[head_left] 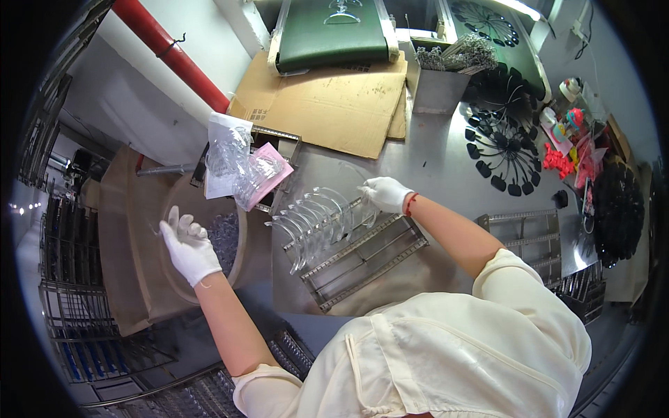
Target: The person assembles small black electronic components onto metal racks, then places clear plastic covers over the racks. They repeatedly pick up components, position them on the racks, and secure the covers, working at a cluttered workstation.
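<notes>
My right hand (387,194), in a white glove, is closed at the far right end of a row of clear curved plastic lenses (310,217). Its fingertips pinch a clear lens whose outline is partly hidden. These lenses stand upright in a slotted metal rack (366,259) on the steel table. Over to the left, my left hand (187,247), also gloved, is raised with its fingers apart above a round bin (242,240). Clear plastic pieces (224,240) lie inside that bin. A faint clear streak shows by the left thumb, too small to make out.
Plastic bags and papers (240,164) lie on another rack behind the bin. Flat cardboard (327,108) sits before a green conveyor belt (334,38). Rings of black lens-like pieces (503,150), a metal box of wire pieces (442,87) and another rack (523,233) stand right.
</notes>
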The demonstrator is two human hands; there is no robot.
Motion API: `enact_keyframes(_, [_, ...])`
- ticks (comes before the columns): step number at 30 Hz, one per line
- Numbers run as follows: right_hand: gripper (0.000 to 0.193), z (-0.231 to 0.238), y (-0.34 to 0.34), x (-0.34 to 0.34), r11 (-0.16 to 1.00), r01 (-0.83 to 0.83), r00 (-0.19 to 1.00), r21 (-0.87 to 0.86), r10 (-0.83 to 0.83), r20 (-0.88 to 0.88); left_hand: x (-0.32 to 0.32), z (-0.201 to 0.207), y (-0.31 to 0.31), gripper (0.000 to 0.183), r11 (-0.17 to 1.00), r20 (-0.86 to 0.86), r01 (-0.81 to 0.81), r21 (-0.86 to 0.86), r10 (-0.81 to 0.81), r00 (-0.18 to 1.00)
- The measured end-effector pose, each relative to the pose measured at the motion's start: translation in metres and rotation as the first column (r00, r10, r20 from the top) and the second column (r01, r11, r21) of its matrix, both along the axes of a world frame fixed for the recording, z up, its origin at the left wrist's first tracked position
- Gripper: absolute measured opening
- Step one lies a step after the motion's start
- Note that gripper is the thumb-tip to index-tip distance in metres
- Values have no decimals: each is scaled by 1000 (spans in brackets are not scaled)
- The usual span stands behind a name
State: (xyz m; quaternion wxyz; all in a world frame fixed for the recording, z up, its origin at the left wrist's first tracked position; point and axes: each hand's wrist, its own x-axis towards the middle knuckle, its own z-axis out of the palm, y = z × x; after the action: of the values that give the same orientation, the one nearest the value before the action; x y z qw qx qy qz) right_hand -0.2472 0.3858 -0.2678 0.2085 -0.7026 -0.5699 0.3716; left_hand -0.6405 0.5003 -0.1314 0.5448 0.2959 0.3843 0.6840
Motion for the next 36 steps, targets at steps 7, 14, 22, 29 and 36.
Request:
enact_keyframes(7, [55,18,20,-35,962,-167,920,-215,230,318,35,-24,59,38,997,-590,64,-31,-70,804])
enact_keyframes(14, [66,36,7,-20,975,185,948,119,-209,239,83,-71,132,41,973,-977,113,200,189,100])
enact_keyframes(22, [52,48,-36,-23,928,171,442,-331,-373,-816,111,18,71,20,797,-737,54,602,528,422])
enact_keyframes(29, [63,96,-41,-82,890,-455,-668,8,-336,-665,164,0,-128,18,966,-562,178,186,-44,826])
enact_keyframes(36, [17,102,-69,-68,946,192,686,261,61,-725,132,-27,-136,17,909,-924,410,77,-89,371])
